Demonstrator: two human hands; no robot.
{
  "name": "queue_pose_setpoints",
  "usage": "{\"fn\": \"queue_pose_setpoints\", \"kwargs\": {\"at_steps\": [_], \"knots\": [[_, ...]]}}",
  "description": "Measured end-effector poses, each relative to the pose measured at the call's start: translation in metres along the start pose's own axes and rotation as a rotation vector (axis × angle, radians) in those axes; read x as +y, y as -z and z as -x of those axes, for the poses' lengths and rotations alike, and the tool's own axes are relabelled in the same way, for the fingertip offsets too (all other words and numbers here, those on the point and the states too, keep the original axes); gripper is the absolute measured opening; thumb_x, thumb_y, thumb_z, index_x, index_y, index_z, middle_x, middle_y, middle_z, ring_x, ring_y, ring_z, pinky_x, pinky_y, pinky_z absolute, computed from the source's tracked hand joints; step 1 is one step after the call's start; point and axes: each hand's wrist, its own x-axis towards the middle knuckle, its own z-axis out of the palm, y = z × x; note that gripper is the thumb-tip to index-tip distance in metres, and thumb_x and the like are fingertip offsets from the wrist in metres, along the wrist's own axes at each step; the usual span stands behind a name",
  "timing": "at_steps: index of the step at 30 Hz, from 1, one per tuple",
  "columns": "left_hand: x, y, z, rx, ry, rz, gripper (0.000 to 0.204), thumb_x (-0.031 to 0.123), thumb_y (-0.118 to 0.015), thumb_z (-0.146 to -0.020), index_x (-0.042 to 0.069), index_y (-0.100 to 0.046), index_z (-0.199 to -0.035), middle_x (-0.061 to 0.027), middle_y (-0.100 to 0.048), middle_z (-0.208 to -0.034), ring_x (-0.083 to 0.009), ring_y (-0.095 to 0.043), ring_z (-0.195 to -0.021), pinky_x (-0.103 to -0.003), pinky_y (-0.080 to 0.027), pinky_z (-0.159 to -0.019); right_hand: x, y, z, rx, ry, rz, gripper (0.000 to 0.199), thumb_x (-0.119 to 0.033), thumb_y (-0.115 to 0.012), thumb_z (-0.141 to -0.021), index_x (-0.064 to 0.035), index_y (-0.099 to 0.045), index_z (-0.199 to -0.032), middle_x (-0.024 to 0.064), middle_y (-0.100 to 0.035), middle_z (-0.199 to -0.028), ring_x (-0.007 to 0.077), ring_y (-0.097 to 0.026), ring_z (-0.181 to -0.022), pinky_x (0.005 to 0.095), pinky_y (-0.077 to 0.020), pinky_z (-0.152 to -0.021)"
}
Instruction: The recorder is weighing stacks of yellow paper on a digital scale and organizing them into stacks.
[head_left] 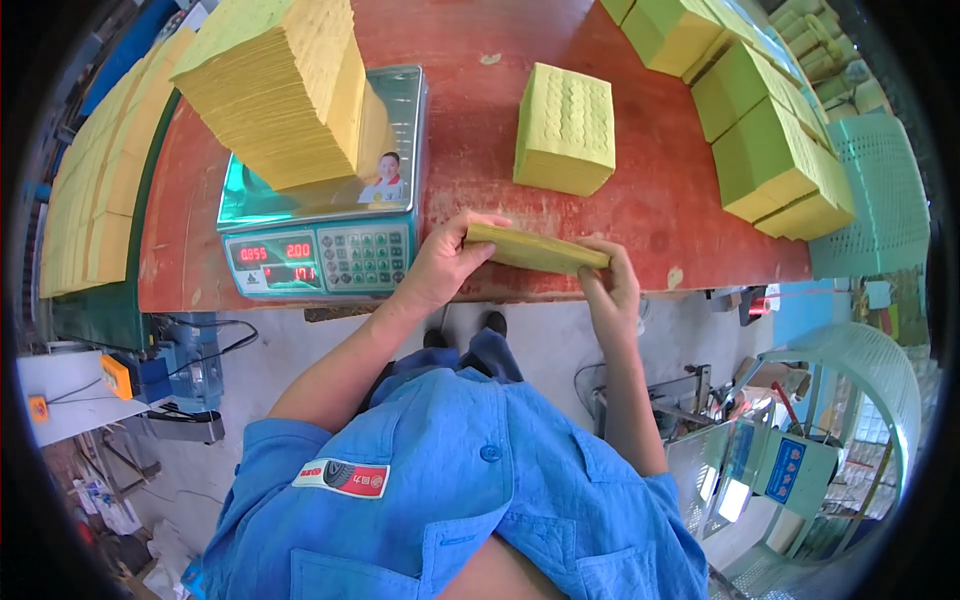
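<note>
From where I stand, I see a person in a blue shirt [430, 430] at the near side of a red bench [460, 130], both hands on a thin yellow bundle [537, 250] held by the near edge. The left hand [447, 258] pinches its left end, thumb on the near side; the right hand [618, 290] grips the right end between thumb and fingers. Left of the bundle sits a teal scale [320, 240] with red digits lit, bearing a tall yellow stack [270, 100]. Beyond the hands, right of the scale, a smaller yellow block [565, 130] with an embossed top stands by itself. More yellow stacks [770, 160] line the bench's right side, just beside a pale green perforated panel [865, 190].
</note>
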Motion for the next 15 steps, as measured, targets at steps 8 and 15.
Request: {"fn": "queue_pose_setpoints", "kwargs": {"at_steps": [8,15], "knots": [[0.059,-0.016,-0.001,-0.027,-0.358,-0.701,0.025,-0.003,-0.065,-0.082,0.008,-0.06,-0.104,-0.0107,-0.066,-0.105,-0.03,-0.062,-0.104,-0.043,-0.04,-0.106,-0.084,-0.001,-0.023,-0.269,0.596,0.708,0.038,-0.001,-0.069,-0.077,-0.002,-0.062,-0.114,0.0134,-0.066,-0.1,0.0304,-0.062,-0.092,0.0391,-0.0503,-0.08],[0.075,0.003,-0.008,0.138,0.065,0.305,0.03,0.008,-0.071,-0.085,0.003,-0.061,-0.113,-0.0081,-0.066,-0.105,-0.0175,-0.063,-0.1,-0.033,-0.048,-0.094,-0.09,0.005,-0.045,-0.085,0.097,0.353,0.014,-0.001,-0.063,-0.086,0.0052,-0.066,-0.099,0.0054,-0.066,-0.085,0.0094,-0.057,-0.074,0.0261,-0.0473,-0.066]]}}
